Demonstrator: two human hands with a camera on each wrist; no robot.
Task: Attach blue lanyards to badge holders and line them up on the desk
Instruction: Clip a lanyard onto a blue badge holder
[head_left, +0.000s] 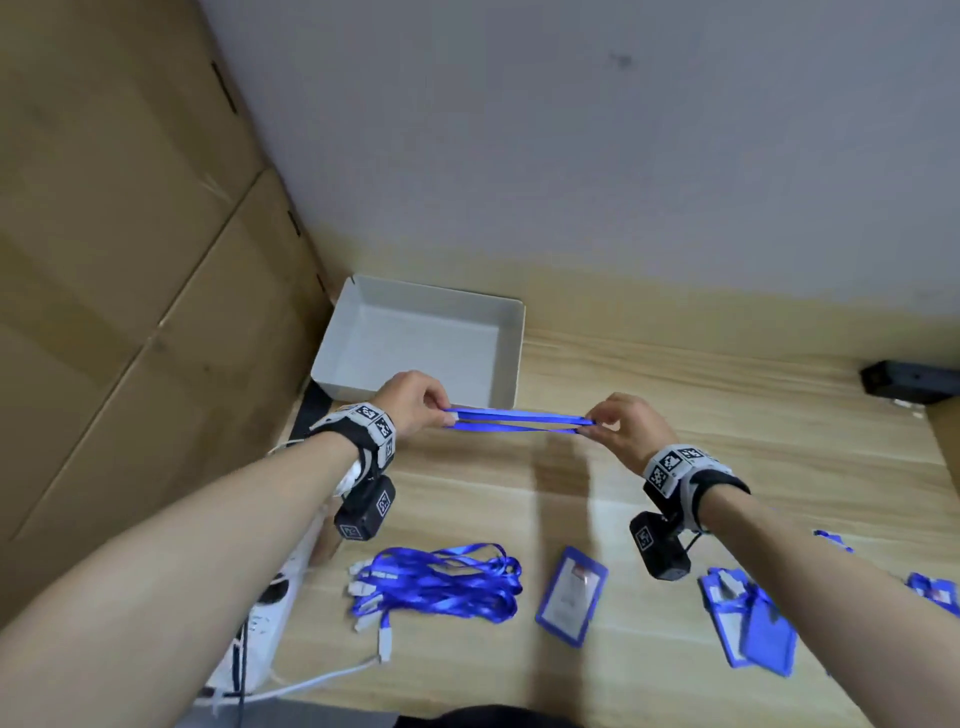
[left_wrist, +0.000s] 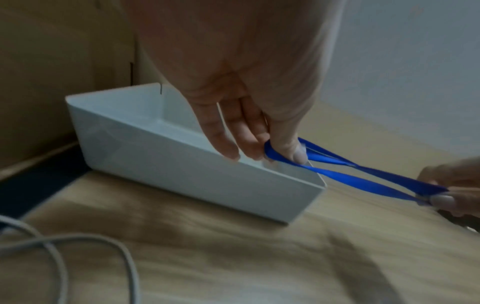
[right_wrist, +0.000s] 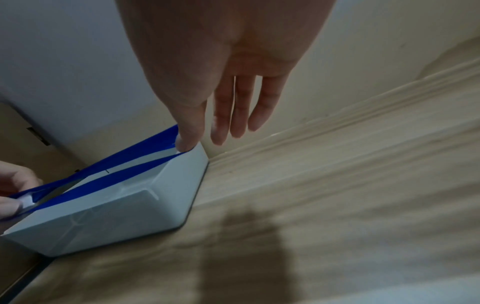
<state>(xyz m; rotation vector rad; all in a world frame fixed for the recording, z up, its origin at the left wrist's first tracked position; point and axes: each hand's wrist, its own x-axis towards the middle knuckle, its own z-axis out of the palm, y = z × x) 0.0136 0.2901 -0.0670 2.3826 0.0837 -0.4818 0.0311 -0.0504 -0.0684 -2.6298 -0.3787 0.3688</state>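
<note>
A blue lanyard (head_left: 517, 422) is stretched taut in the air between both hands, above the desk in front of a white tray. My left hand (head_left: 415, 402) pinches its left end (left_wrist: 279, 153), thumb against forefinger, the other fingers extended. My right hand (head_left: 621, 423) pinches the right end (right_wrist: 166, 142) the same way. A bundle of blue lanyards (head_left: 441, 579) with white clips lies on the desk near me. One blue badge holder (head_left: 571, 595) lies beside the bundle. More badge holders (head_left: 748, 621) lie to the right under my right forearm.
The white tray (head_left: 511, 358) stands at the back left against stacked cardboard boxes (head_left: 130, 260). A white power strip (head_left: 254, 623) with cables sits at the desk's left edge. A black object (head_left: 904, 382) lies at the far right. A wall closes off the desk's back.
</note>
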